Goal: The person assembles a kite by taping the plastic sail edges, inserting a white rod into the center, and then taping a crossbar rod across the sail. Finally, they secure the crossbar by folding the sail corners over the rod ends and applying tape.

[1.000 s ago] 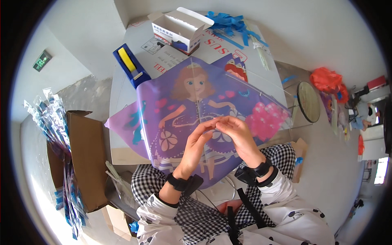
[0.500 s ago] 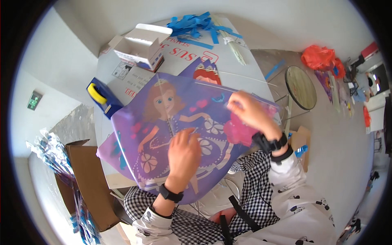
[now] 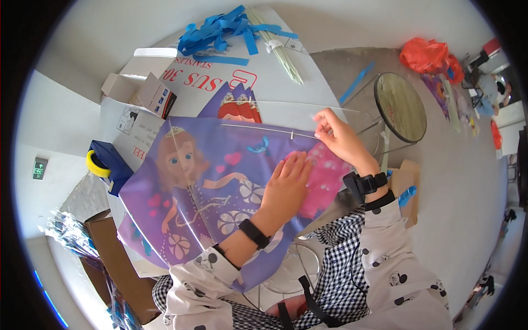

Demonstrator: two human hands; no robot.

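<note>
A purple kite [image 3: 220, 165] printed with a princess in a gown lies across the table and hangs over its near edge. My left hand [image 3: 286, 187] rests flat on the kite, fingers stretched out, beside its pink printed patch. Along the kite's far edge runs a thin white rod [image 3: 258, 129] with a small white fitting on it. At the right end of this rod, my right hand [image 3: 342, 136] pinches it between thumb and fingers; the fingertips partly hide the grip. Beyond the kite lie purple pieces with a red-haired figure [image 3: 240, 107], partly covered.
Blue ribbon strips [image 3: 220, 36] and a bundle of pale sticks [image 3: 278, 49] lie at the table's far end. An opened white box [image 3: 140, 91] and a blue tape dispenser [image 3: 107, 165] stand at left. A round stool [image 3: 400, 109] stands right; a cardboard box [image 3: 118, 264] is at lower left.
My left hand has moved right and flattened onto the kite. My right hand has closed on the rod near the far edge. The table and kite appear shifted left in view.
</note>
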